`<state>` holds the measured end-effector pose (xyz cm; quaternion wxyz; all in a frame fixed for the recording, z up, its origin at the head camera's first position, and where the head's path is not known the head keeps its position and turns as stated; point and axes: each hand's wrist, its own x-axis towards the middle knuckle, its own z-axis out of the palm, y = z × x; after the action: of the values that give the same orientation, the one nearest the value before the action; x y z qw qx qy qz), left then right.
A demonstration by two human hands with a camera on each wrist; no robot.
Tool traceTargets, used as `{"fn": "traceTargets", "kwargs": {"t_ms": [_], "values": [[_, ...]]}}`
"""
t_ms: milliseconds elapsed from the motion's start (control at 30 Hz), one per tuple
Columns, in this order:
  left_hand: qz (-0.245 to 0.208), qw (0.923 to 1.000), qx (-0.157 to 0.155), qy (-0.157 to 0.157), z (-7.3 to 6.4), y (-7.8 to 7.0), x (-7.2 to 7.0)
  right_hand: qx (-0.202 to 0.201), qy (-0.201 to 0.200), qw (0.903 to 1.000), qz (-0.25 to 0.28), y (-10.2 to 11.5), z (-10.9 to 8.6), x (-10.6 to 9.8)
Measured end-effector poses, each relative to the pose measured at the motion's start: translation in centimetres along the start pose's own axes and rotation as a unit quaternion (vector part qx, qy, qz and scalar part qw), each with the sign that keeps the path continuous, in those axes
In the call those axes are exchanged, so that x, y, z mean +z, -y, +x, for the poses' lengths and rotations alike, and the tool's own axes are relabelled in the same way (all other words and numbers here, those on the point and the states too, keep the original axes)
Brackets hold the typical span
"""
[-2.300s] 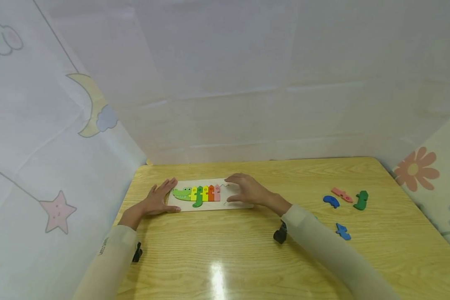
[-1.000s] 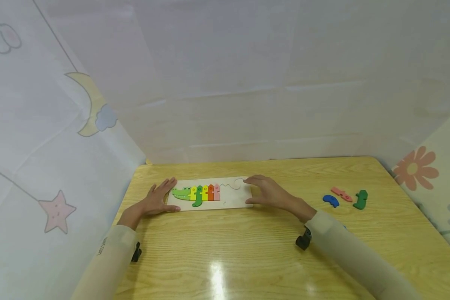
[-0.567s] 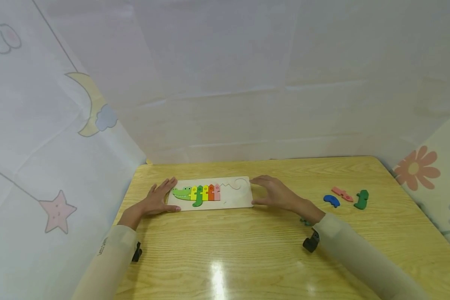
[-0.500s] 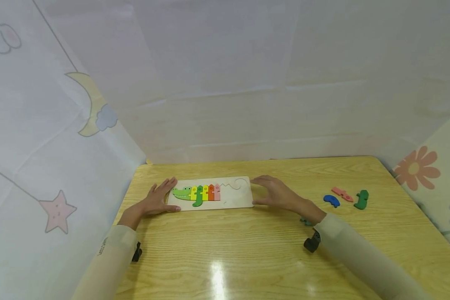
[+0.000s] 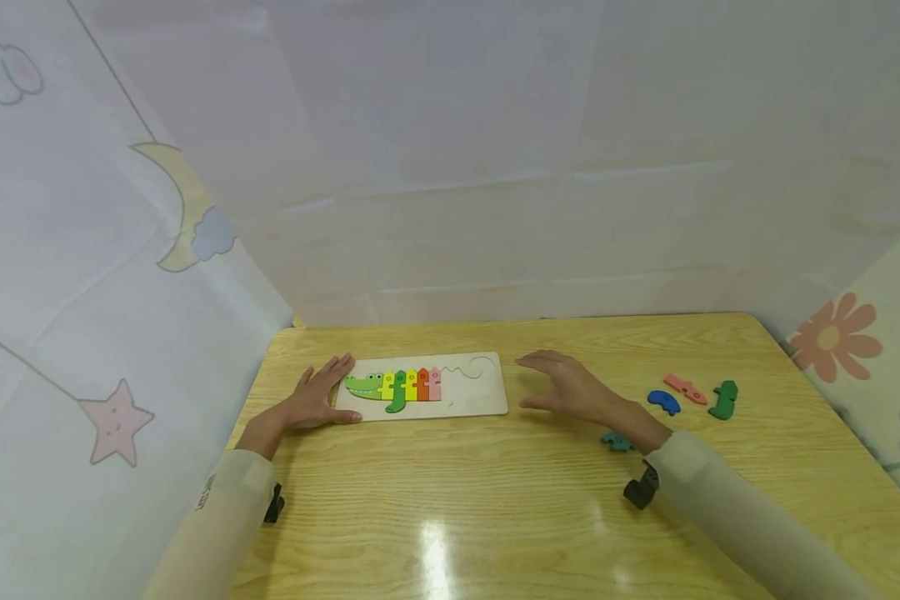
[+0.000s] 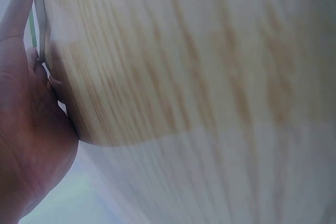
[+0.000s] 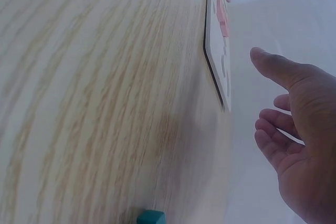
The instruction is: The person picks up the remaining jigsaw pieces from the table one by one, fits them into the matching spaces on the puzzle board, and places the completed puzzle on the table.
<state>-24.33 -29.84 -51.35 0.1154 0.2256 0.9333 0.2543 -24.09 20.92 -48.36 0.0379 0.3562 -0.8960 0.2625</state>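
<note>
A pale wooden puzzle board lies flat near the back of the table. Its left part carries a crocodile's light green head and a row of yellow, green, orange and pink body pieces; curved outlines show on the bare right part. My left hand rests on the board's left end, fingers spread and thumb along the lower corner. To the right of the board my right hand hovers, holding nothing, thumb and fingers apart. In the right wrist view, the board's edge stands clear of that hand.
Loose pieces lie to the right: a teal one below the right wrist, a blue curved one, a pink one and a dark green one. Printed cloth walls border the table.
My right hand has moved right, from over the board's bare part to beyond its right end. The teal piece has come into sight; the right forearm now covers a blue piece. My left hand stays put.
</note>
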Motion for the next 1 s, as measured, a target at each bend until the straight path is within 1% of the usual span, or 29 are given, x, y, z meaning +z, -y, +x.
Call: {"fn": "traceTargets", "kwargs": {"t_ms": [133,233,433,533,733,867,1000], "values": [[-0.006,0.9999,0.006,-0.006,-0.1,0.1,0.0,-0.003,-0.008,1.0000,-0.005,-0.2,-0.4,-0.1],[-0.009,0.9999,0.011,-0.010,-0.1,0.2,0.1,0.004,-0.006,0.9999,-0.008,-0.3,-0.7,-0.3],[0.008,0.9999,-0.009,0.001,0.1,0.5,0.3,0.031,0.000,0.9995,0.001,-0.2,-1.3,-1.0],[0.008,0.9999,-0.014,0.001,0.1,0.5,0.2,0.039,0.003,0.9992,0.002,-0.4,-1.6,-1.3],[0.011,0.9997,-0.020,0.004,0.2,0.5,0.3,0.039,0.003,0.9992,-0.003,-1.0,-2.4,-1.7],[0.010,0.9998,-0.017,0.003,0.2,0.4,0.2,0.037,-0.001,0.9993,-0.001,-1.5,-2.9,-1.9],[0.009,0.9998,-0.015,0.002,0.2,0.2,0.2,0.031,-0.009,0.9994,-0.010,-1.9,-3.5,-2.1]]}}
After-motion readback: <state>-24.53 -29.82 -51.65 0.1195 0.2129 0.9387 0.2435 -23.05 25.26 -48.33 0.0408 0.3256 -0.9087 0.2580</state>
